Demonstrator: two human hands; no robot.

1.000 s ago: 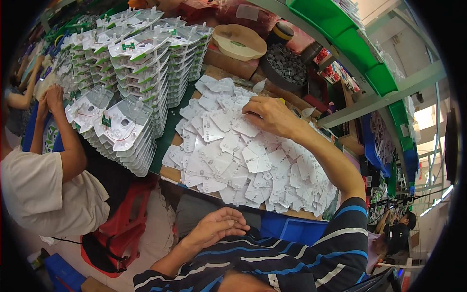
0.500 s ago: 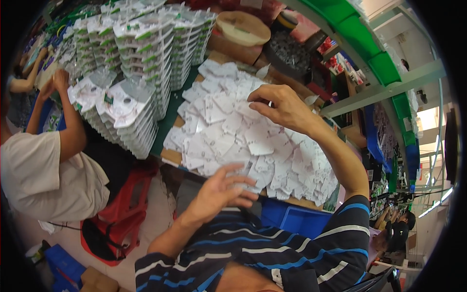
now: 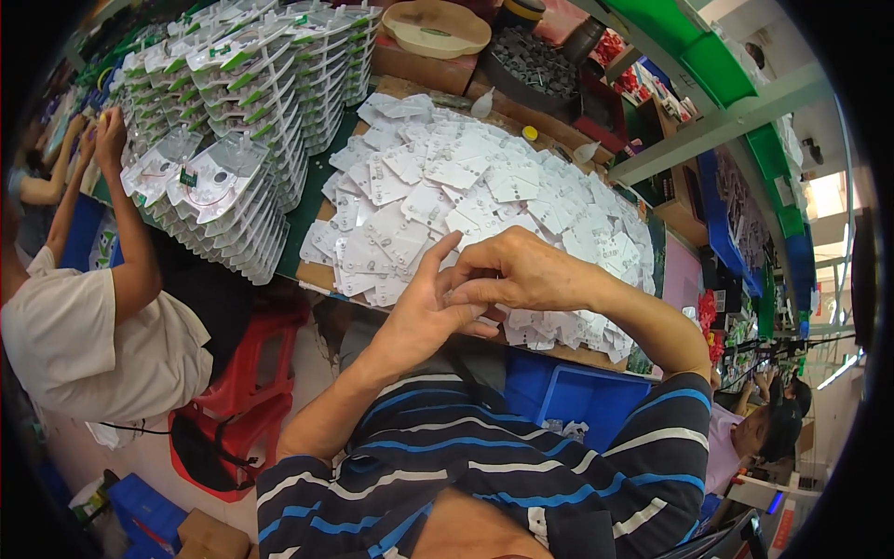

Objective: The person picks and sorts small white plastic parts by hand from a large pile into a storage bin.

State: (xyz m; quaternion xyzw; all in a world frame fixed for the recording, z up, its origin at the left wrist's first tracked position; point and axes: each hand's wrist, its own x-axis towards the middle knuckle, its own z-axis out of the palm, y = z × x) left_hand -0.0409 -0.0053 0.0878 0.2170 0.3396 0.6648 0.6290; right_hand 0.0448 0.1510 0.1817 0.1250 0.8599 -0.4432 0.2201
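Head view shows both hands met in front of the chest, at the near edge of the heap of white cards [image 3: 484, 200]: a second ago the left hand [image 3: 424, 321] lay low by the lap and the right hand [image 3: 521, 275] reached out over the heap, and since then the left has risen and the right has drawn back to it, so the work has gone from picking off the heap to handling something between the hands. The right fingers [image 3: 466, 293] are closed together, pinched against the left palm; whether a card sits in that pinch I cannot tell, as the hands hide it. The left fingers [image 3: 438, 261] are spread apart, forefinger pointing up, gripping nothing that shows. Just beyond the fingertips the cards lie loose and overlapping on a brown board [image 3: 321, 275]. Farther out and to the left of the fingers stand stacks of clear plastic trays [image 3: 242, 84], each with white cards and green bits in it. Below the hands sits a blue bin [image 3: 582, 401]; its contents are not visible. Left of the hands a person in a white shirt [image 3: 88, 345] reaches up to the tray stacks
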